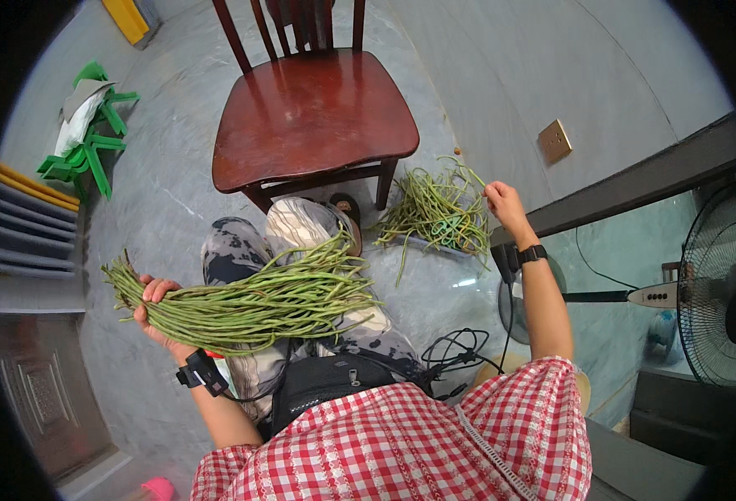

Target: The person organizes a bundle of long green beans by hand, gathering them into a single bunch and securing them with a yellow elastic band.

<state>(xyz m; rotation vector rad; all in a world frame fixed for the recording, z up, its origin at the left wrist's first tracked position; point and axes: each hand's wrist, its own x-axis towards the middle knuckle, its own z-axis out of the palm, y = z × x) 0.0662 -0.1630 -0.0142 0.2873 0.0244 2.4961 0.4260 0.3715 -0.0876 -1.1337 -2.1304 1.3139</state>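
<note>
A thick bundle of yardlong beans [255,307] lies across my lap, its stem ends gathered at the left. My left hand [155,307] is wrapped around the bundle near those ends. Off to the right, my right hand [500,199] pinches one end of a single long bean [473,175] beside the wall. That bean's other end runs toward a loose, tangled pile of yardlong beans [430,203] on the floor. Beneath the pile, part of a bluish tray or basket [449,249] shows, and green ties or clips [449,228] are among the beans.
A dark red wooden chair [315,119] stands in front of my knees. Green plastic stools [96,141] are at the left. Black cables [462,351] coil by my right hip, and a pedestal fan [721,294] stands at the right. A socket plate [554,143] is on the wall.
</note>
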